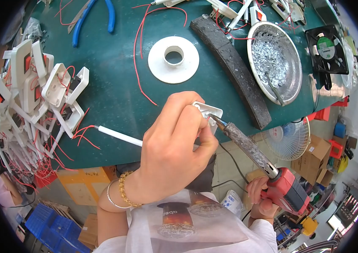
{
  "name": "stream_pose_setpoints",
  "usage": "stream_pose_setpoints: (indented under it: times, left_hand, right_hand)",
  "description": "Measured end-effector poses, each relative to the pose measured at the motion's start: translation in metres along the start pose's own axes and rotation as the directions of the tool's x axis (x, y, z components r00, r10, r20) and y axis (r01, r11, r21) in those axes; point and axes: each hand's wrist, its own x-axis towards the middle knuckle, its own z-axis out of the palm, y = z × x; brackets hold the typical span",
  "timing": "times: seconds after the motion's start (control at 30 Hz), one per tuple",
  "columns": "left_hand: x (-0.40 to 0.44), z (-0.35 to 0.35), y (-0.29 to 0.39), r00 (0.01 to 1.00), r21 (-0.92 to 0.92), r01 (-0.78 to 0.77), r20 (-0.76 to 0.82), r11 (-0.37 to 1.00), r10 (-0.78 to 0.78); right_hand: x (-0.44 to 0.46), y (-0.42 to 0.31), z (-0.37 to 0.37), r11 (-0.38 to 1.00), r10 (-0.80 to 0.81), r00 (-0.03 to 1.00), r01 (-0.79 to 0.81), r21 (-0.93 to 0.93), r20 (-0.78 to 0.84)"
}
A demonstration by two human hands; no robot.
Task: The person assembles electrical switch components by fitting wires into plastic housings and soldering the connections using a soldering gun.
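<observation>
My left hand (172, 145) is closed around a small white plastic switch housing (206, 110), its open side facing up near the fingertips. From behind that hand a white tube (120, 135) sticks out to the left, with red wires (84, 133) at its end; the hand hides whether tube and housing are joined. My right hand (261, 196) grips the red handle of a soldering iron (250, 147). The iron's tip reaches into the housing, right beside my left fingertips. Whether a wire is pinched there is hidden.
A white spool-like ring (156, 63) lies on the green table (111, 95). Left is a heap of white switch housings (31, 90). Blue-handled pliers (78, 31) lie behind. Right are a dark bar (233, 71), a metal dish (251, 59) of silvery scraps and a small fan (326, 48).
</observation>
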Motion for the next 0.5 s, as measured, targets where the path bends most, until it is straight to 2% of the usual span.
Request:
stream_pose_setpoints:
  times: [0.07,0.17,0.23,0.27,0.33,0.37,0.43,0.47,0.5]
  left_hand:
    - [0.000,0.001,0.000,1.000,0.002,-0.005,-0.006,1.000,0.005]
    - [0.000,0.000,-0.001,1.000,0.004,-0.017,-0.007,1.000,0.017]
    - [0.000,0.000,0.000,1.000,0.003,-0.012,-0.004,1.000,0.012]
    - [0.000,0.000,0.000,1.000,0.002,-0.006,-0.003,1.000,0.006]
    - [0.000,0.000,0.000,1.000,-0.001,-0.009,-0.002,1.000,0.009]
    - [0.000,0.000,0.000,1.000,-0.004,-0.012,-0.003,1.000,0.012]
    - [-0.001,0.000,-0.001,1.000,-0.013,-0.009,-0.005,1.000,0.009]
    - [-0.001,0.000,-0.001,1.000,-0.022,-0.005,-0.009,1.000,0.005]
    - [-0.001,0.000,-0.001,1.000,-0.022,-0.006,-0.008,1.000,0.006]
  right_hand:
    - [0.000,0.001,0.000,0.998,-0.010,1.000,0.009,0.066,0.012]
    - [-0.002,0.004,-0.002,1.000,-0.012,1.000,0.012,-0.023,0.023]
    - [0.000,0.002,0.002,0.992,-0.014,0.999,0.007,0.124,0.053]
    - [0.000,0.000,0.002,0.992,-0.014,0.999,0.007,0.124,0.052]
    - [0.000,-0.005,0.001,0.998,0.047,0.999,-0.047,-0.036,0.001]
    - [0.002,-0.009,0.001,0.998,0.046,0.999,-0.046,-0.036,0.000]
    - [0.009,-0.015,-0.002,0.988,0.102,0.985,-0.084,-0.129,0.141]
    - [0.011,-0.013,-0.003,0.988,0.101,0.985,-0.083,-0.128,0.140]
    - [0.014,-0.009,-0.004,0.996,0.065,0.976,-0.052,-0.067,0.208]
